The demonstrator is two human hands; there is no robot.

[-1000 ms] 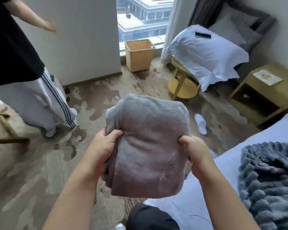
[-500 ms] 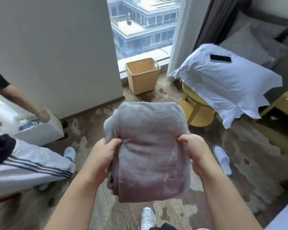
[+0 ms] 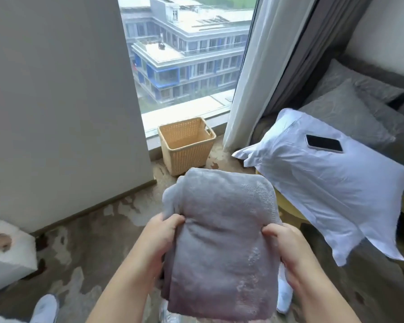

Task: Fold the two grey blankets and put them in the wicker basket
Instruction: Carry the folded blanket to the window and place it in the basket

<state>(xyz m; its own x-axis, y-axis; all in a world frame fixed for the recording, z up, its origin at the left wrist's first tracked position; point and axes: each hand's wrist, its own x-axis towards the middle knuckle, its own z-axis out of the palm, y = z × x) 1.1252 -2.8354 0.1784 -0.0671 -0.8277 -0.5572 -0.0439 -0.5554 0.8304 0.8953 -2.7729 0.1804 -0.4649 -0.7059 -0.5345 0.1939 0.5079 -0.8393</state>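
I carry a folded grey fleece blanket (image 3: 222, 241) in front of me, above the floor. My left hand (image 3: 160, 238) grips its left edge with the thumb on top. Its right edge is gripped the same way by my right hand (image 3: 287, 248). The wicker basket (image 3: 187, 145) stands on the floor by the window, ahead of the blanket and slightly left, and I see nothing inside it. The second grey blanket is out of view.
A white pillow (image 3: 324, 183) with a black phone (image 3: 324, 142) on it lies on a yellow stool at the right. A grey wall panel (image 3: 56, 101) is on the left, a white box (image 3: 7, 252) at far left, a slipper (image 3: 285, 297) on the floor below my right hand.
I have moved toward the window: the basket is nearer and larger. The bed with the knitted blanket and the other person's body have left the view. My grip on the blanket is unchanged.
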